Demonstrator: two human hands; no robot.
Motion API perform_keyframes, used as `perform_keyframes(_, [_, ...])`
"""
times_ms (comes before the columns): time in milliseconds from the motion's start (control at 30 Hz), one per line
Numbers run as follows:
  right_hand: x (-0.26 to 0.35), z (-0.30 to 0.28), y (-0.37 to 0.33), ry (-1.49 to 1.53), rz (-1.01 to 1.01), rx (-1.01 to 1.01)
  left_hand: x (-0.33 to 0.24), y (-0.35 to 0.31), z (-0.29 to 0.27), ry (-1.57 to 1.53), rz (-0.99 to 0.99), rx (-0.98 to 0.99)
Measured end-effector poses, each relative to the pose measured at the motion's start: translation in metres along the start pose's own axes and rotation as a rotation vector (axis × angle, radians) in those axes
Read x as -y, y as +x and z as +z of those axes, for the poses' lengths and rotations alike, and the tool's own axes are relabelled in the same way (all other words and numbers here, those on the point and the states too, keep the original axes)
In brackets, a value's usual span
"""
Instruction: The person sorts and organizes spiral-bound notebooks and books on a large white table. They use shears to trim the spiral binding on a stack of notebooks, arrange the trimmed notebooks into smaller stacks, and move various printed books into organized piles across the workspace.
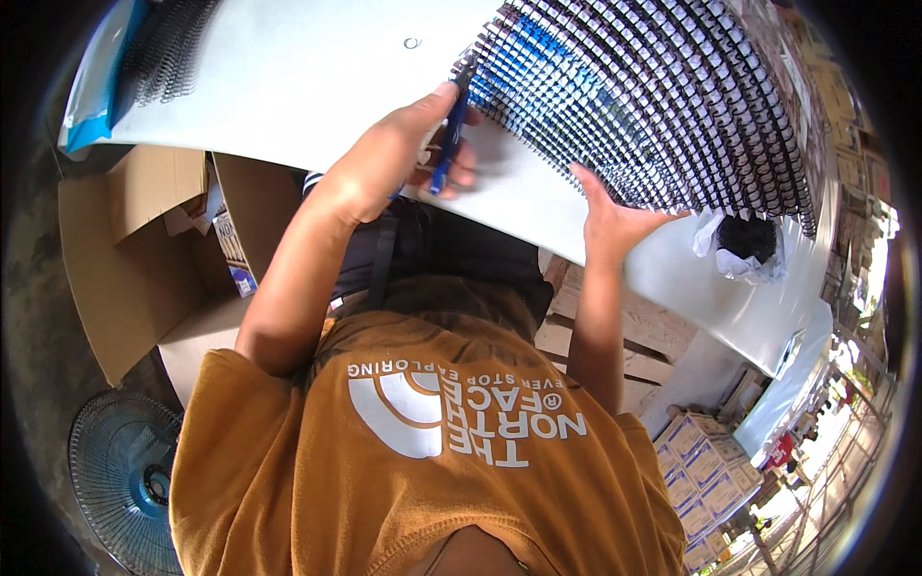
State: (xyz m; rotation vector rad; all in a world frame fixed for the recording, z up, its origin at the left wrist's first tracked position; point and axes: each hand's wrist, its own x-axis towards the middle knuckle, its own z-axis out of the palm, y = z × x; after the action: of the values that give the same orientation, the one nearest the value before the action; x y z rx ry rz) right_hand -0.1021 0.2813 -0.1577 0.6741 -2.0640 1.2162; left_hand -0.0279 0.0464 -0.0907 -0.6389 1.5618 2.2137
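My left hand point(394, 158) is closed around blue-handled pliers point(448, 154), whose dark jaws meet the left edge of a tall stack of black spiral binding coils point(615, 96). The coils lie in many close rows, with blue and white showing between them. My right hand point(615, 221) is spread against the near edge of the stack, thumb and forefinger stretched apart; its other fingers are mostly hidden. A small dark ring-shaped scrap point(412, 43) lies on the white table point(288, 67), beyond my left hand.
More black coils point(173, 58) lie at the table's far left beside blue wrapping point(91, 130). An open cardboard box point(125, 259) stands left below the table, near a fan point(120, 480). A plastic-lined bin point(749, 245) is right of the stack; stacked cartons point(701, 470) stand lower right.
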Motion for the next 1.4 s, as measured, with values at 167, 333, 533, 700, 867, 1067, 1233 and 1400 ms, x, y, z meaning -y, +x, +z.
perform_keyframes(167, [0.007,0.001,0.001,0.063,0.118,0.024,0.002,0.002,-0.011,0.037,0.027,0.060])
perform_keyframes(333, [0.009,0.000,0.001,0.054,0.107,0.050,-0.007,0.000,0.009,0.996,0.128,-0.326])
perform_keyframes(533, [0.012,0.003,0.003,0.167,0.169,0.017,0.010,0.007,-0.019,-0.350,-0.090,0.292])
perform_keyframes(700, [0.010,0.004,0.002,0.089,0.116,-0.017,0.020,0.010,-0.030,-0.630,-0.096,0.587])
perform_keyframes(867, [0.001,0.000,-0.006,0.036,0.175,0.005,0.012,0.008,-0.034,-0.319,-0.054,0.356])
perform_keyframes(1067, [0.010,-0.007,0.001,-0.316,0.030,0.044,0.002,-0.002,-0.002,0.493,-0.001,-0.164])
perform_keyframes(1233, [0.007,-0.005,-0.005,-0.328,0.098,0.032,0.013,0.004,-0.025,-0.375,-0.123,0.288])
perform_keyframes(1400, [0.008,-0.005,-0.002,-0.338,0.017,0.031,0.022,0.013,-0.037,-0.606,-0.140,0.472])
